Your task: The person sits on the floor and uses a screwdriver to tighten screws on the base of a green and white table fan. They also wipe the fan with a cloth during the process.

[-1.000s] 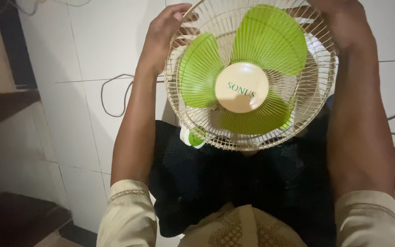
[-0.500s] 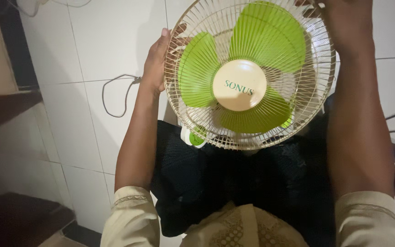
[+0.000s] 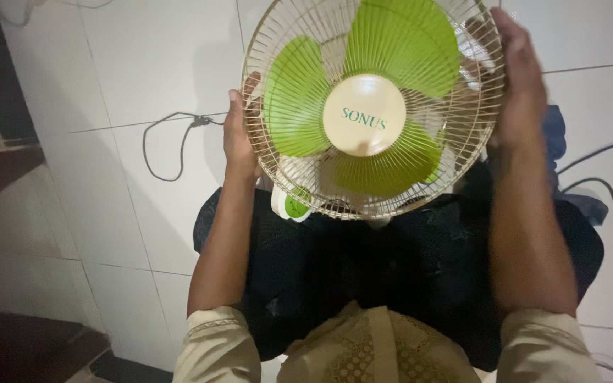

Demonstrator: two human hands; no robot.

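While I look straight down, a small electric fan (image 3: 370,106) fills the upper middle of my view, its round cream wire cage facing up at me, three lime-green blades fanned around a cream centre cap. It sits above my lap, over my dark trousers (image 3: 391,269), and I cannot tell whether it rests on my knees or hangs only in my hands.

My left hand (image 3: 239,138) is at nine o'clock on the cage, palm pressed flat to the rim, the fingers curling behind the wires where I cannot see them. My right hand (image 3: 516,85) is at three o'clock, fingers straight and close together, laid along the rim from about two to four o'clock. Neither hand pinches anything; the fan is squeezed between two palms.

At seven o'clock, just under the cage, a white housing with a green round knob (image 3: 292,206) peeks out.

Beyond it lies a white tiled floor (image 3: 136,85). A dark cable (image 3: 172,135) loops at nine o'clock, well apart from the fan; another cable (image 3: 604,188) curves at three o'clock. A dark wooden step (image 3: 1,170) runs along the left edge.

The risk, as I judge it: a hold by pressure alone could let the cage slip or tilt, and the thin wires could bend inward onto the blades. A trailing cable could snag.
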